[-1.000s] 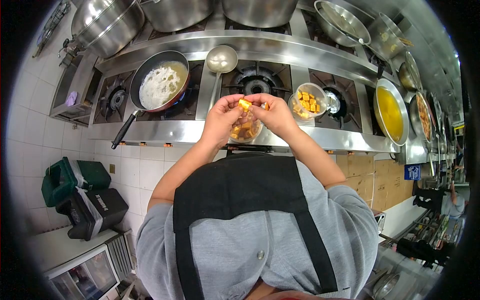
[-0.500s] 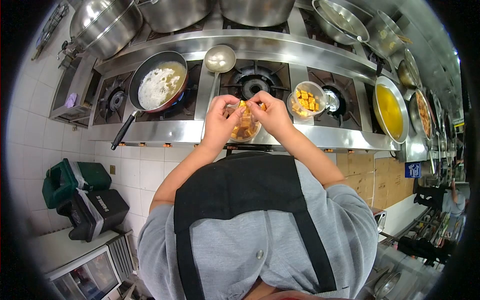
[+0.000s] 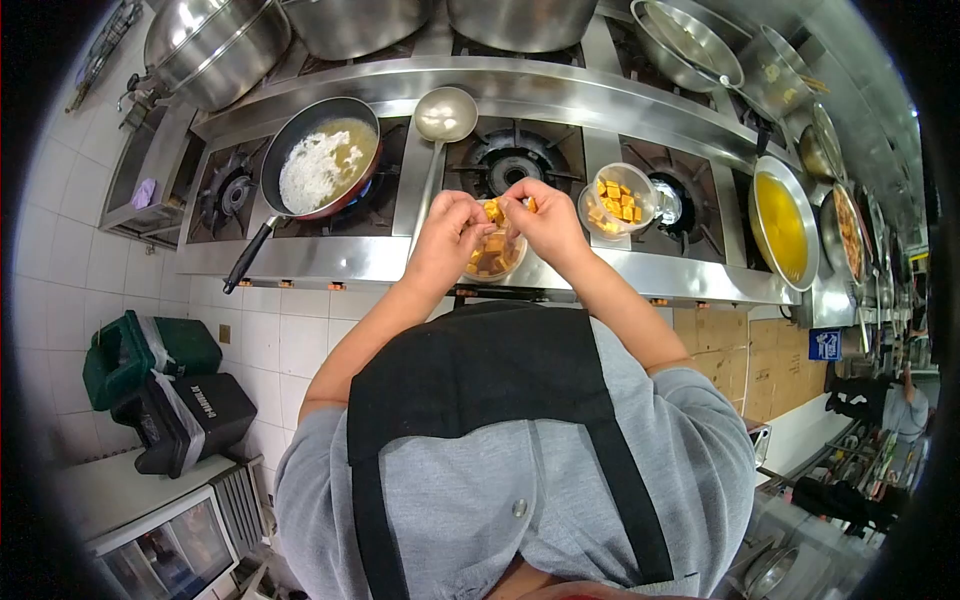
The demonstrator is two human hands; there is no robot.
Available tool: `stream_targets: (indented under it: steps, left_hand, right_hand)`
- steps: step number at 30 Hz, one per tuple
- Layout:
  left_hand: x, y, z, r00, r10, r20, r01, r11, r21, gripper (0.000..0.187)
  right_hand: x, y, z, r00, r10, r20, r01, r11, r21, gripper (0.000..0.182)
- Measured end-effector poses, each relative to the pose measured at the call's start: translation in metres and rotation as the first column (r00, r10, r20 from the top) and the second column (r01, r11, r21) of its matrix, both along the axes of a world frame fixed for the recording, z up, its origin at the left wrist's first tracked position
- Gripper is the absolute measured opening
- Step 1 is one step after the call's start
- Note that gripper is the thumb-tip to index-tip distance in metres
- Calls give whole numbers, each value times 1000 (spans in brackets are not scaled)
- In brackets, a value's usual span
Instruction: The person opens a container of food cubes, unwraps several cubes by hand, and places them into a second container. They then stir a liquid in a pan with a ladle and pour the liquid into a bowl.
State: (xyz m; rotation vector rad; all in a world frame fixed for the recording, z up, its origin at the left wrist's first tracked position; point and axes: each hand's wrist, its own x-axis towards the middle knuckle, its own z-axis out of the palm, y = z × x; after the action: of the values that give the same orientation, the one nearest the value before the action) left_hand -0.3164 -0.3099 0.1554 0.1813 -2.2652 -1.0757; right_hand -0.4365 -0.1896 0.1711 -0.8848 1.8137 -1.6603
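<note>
— What are the hands on?

— I have both raised over the front edge of the stove [image 3: 560, 268]. My left hand [image 3: 447, 238] and right hand [image 3: 548, 222] meet above a small clear tub [image 3: 492, 252] of orange-brown cubes. The fingers of both hands are pinched together on one orange cube [image 3: 491, 210], held between the two sets of fingertips right over the tub.

— And the tub itself?

— It sits on the steel ledge in front of the middle burner [image 3: 513, 160], partly hidden by my hands. A second clear tub [image 3: 618, 200] of yellow cubes stands just to its right.

— Anything else close by?

— A ladle [image 3: 443, 117] lies beside the left hand, and a frying pan [image 3: 322, 160] of foaming liquid sits on the burner further left. A wide pan of yellow liquid [image 3: 783, 222] is well off to the right.
</note>
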Motion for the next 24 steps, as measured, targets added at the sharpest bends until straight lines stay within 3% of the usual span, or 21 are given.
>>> stream_targets:
  steps: [5, 8, 9, 11, 14, 17, 23, 24]
  left_hand:
    - [4, -3, -5, 996, -86, -3, 86, 989, 118, 11]
    - [4, -9, -20, 996, -84, -22, 87, 954, 286, 12]
    - [5, -10, -20, 992, -127, 2, 111, 869, 482, 14]
    - [7, -9, -18, 975, -222, 21, 116, 587, 801, 17]
    - [8, 1, -3, 954, -292, 72, 48, 384, 922, 28]
    - [5, 10, 4, 952, -303, 43, 45, 280, 959, 33]
    - [1, 1, -15, 980, -184, 72, 19, 448, 894, 32]
    - [1, 3, -13, 987, -141, 71, 14, 525, 851, 29]
  right_hand:
    - [-18, -1, -3, 972, -65, 228, 84, 994, -71, 11]
    - [-17, 0, -1, 956, -53, 290, 87, 991, -105, 11]
    - [-17, 0, -1, 960, -62, 273, 91, 991, -96, 11]
    - [-15, 0, -1, 975, -80, 208, 104, 989, -105, 10]
    - [-4, -2, -4, 990, -96, 101, 110, 982, -154, 10]
    - [7, -5, -8, 994, -87, 71, 98, 978, -183, 11]
    - [2, -2, -11, 992, -124, -8, 123, 991, -52, 12]
    - [0, -2, -12, 992, -117, -47, 116, 993, -16, 12]
